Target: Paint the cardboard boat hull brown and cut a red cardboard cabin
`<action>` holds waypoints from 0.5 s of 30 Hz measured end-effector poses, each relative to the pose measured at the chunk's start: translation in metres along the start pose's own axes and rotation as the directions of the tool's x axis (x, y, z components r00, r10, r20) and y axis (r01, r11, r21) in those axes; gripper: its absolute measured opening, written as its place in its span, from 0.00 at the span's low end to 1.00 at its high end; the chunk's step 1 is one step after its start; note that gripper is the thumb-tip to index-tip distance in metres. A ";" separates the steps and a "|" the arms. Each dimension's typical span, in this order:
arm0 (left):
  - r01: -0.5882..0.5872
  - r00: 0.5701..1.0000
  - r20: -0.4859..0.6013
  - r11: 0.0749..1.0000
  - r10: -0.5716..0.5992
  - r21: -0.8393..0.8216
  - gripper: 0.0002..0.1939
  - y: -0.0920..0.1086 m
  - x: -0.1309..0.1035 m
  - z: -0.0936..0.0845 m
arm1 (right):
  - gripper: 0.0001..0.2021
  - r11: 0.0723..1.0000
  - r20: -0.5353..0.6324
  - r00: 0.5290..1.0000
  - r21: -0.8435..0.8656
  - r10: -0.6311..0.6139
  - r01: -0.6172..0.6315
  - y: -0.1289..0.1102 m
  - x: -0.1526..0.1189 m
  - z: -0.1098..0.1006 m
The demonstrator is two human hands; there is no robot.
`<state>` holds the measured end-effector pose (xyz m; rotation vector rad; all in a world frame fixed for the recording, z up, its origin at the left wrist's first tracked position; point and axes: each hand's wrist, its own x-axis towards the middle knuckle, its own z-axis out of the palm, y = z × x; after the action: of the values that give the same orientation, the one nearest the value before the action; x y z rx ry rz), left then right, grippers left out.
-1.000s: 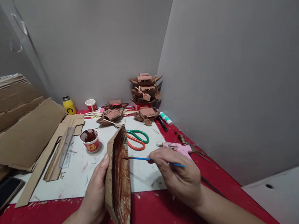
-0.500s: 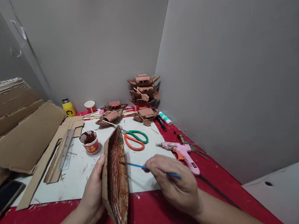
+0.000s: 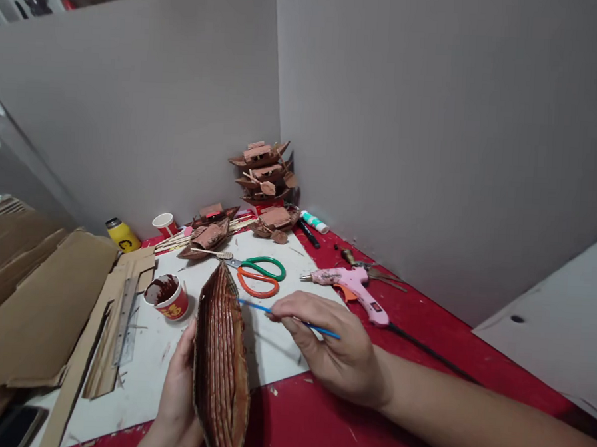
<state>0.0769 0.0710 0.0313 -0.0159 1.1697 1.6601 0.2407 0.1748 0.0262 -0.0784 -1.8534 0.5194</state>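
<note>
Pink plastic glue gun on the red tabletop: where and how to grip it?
Grip the pink plastic glue gun by its handle, probably from the near right side: the handle slants that way, while the metal nozzle points left. Avoid the black cord at the handle's end.

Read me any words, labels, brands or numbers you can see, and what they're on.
Nothing reads clearly enough to quote.
Paint cup: gold marking, too blurred.
Yellow bottle: dark emblem, no legible words.
Black marker: too small.
Ruler: scale marks, too small.
</note>
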 end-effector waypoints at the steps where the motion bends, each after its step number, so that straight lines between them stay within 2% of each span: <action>1: 0.026 1.000 0.006 1.000 -0.026 0.014 0.20 -0.001 0.001 -0.001 | 0.09 1.000 -0.013 1.000 -0.026 -0.003 0.003 0.003 0.000 0.001; 3: 0.057 0.998 0.012 0.998 -0.057 0.037 0.21 -0.001 0.003 -0.003 | 0.10 0.997 -0.018 1.000 -0.073 -0.012 0.011 0.009 0.001 0.003; 6: 0.038 0.999 -0.005 0.998 -0.037 0.057 0.21 -0.001 0.004 -0.004 | 0.10 0.996 0.001 1.000 -0.090 -0.026 0.026 0.013 0.000 0.006; 11: 0.040 0.999 -0.027 0.990 -0.037 0.133 0.14 0.003 0.005 -0.005 | 0.09 0.998 0.134 0.990 0.058 -0.046 0.038 0.008 -0.004 0.010; 15: -0.005 0.999 -0.043 0.981 0.014 0.195 0.12 0.003 0.006 -0.005 | 0.11 0.992 0.120 0.988 0.086 -0.101 0.091 0.008 -0.006 0.012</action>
<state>0.0696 0.0717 0.0270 0.0764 1.3635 1.5537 0.2308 0.1761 0.0149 0.0990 -1.9440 0.5407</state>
